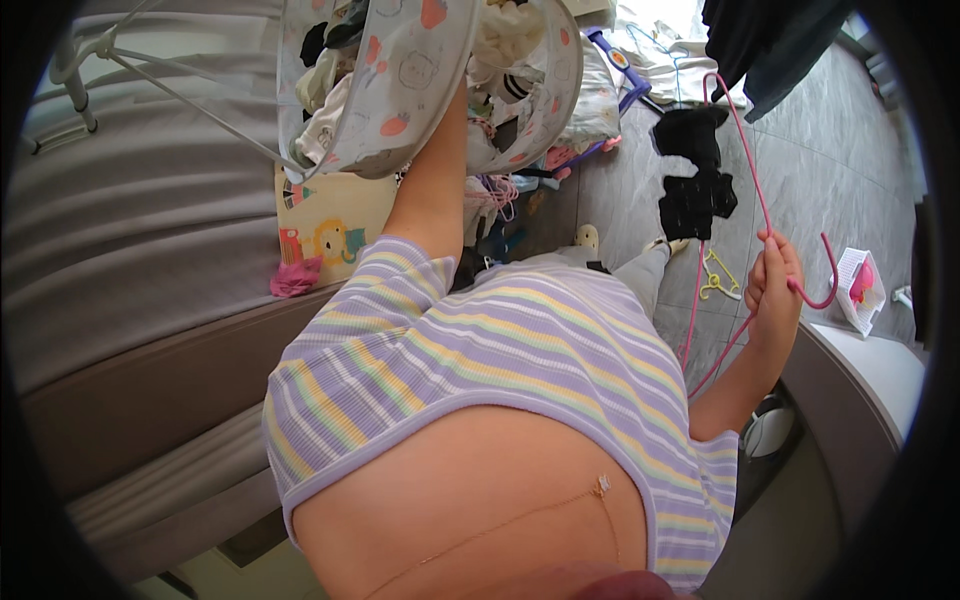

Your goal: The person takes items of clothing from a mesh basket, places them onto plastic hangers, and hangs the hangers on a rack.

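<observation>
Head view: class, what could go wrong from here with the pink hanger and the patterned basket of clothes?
The black garment seems to hang on the pink hanger; if the right hand tilts it, the garment might slip onto the floor.

Clothes lie loosely heaped in the patterned basket. The left arm passes behind its wall, the hand out of sight, so a bump could spill some.

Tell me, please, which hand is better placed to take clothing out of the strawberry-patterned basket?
Probably the left. The left forearm extends to the strawberry-patterned basket, though the left hand itself is hidden. The right hand is farther from it and holds a pink hanger.
</observation>
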A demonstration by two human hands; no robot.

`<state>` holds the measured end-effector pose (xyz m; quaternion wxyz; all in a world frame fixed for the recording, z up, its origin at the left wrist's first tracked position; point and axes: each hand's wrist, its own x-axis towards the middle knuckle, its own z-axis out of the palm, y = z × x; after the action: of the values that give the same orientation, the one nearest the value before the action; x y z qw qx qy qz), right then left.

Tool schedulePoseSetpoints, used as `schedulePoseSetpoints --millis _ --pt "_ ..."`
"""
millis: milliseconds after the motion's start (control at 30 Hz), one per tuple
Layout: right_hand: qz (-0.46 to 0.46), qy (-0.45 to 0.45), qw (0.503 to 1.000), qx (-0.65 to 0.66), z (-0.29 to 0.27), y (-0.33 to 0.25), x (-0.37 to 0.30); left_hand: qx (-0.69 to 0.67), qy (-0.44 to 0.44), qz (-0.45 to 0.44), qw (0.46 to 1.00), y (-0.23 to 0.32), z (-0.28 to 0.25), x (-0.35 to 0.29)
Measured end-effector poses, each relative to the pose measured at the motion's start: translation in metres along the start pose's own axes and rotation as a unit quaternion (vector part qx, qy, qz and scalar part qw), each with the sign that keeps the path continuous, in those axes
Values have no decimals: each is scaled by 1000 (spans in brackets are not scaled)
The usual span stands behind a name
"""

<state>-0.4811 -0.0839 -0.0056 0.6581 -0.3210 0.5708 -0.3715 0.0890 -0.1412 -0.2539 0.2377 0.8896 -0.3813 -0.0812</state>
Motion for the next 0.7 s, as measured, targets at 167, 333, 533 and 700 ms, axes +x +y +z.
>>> schedulePoseSetpoints --millis 167,333,533,700 --pt "17 24 999 -18 -3 -3 -1 82 64 42 994 -3 39 8" --pt "13 34 998 -56 5 -9 -3 119 29 -98 988 5 16 14" --pt "45 21 998 -35 -10 -3 4 200 144 -32 969 -33 -12 -1" --pt "35 -2 999 -14 -11 2 10 -349 72 -244 902 26 -75 -114"
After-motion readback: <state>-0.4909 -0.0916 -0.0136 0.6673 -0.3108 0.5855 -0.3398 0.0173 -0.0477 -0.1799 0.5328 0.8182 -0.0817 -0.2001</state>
